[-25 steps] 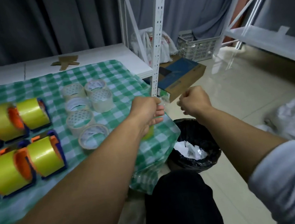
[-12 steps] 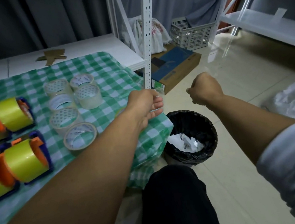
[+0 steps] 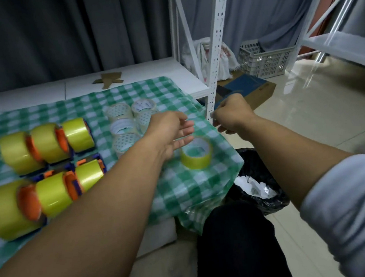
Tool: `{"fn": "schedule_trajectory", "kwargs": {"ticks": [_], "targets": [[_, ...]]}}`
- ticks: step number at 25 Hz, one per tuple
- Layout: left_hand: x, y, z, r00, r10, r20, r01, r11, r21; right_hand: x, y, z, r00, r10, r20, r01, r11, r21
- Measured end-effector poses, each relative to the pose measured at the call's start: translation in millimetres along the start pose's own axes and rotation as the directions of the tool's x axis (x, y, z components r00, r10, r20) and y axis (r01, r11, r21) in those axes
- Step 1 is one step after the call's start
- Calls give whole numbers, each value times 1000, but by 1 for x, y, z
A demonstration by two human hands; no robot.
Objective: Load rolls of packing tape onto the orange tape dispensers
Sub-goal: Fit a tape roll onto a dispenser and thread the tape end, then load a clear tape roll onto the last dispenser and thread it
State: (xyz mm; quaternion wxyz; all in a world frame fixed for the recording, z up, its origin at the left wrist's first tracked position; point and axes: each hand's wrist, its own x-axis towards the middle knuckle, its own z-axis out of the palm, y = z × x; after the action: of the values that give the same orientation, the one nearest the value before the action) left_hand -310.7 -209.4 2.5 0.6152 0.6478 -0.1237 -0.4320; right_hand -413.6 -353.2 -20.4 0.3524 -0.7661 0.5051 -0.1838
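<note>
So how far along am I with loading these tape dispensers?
Done: six yellow rolls sit on orange dispensers. In hand: your open left hand hovers by one loose yellow roll; right hand curled. Left: that roll and the pale rolls on the cloth; no empty dispenser shows.

The left hand [image 3: 171, 130] now spreads open, and the yellow tape roll [image 3: 197, 156] it gripped lies on the tablecloth [image 3: 182, 184].
</note>
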Motion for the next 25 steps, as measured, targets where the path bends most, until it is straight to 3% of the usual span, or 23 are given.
{"fn": "schedule_trajectory", "kwargs": {"ticks": [8,15,18,25], "targets": [[-54,36,-143,960,134,-246,-138,990,4,-58,-130,88,954,-205,220,197,979,58],[-75,43,-256,898,123,-422,-163,985,-60,-113,-224,178,855,-372,361,362,927,99],[-72,41,-310,817,132,-562,-188,981,-44,-134,-255,217,813,-406,417,365,914,179],[-38,25,-440,535,72,-842,-98,995,23,-157,-307,295,733,-385,561,235,917,322]]}}
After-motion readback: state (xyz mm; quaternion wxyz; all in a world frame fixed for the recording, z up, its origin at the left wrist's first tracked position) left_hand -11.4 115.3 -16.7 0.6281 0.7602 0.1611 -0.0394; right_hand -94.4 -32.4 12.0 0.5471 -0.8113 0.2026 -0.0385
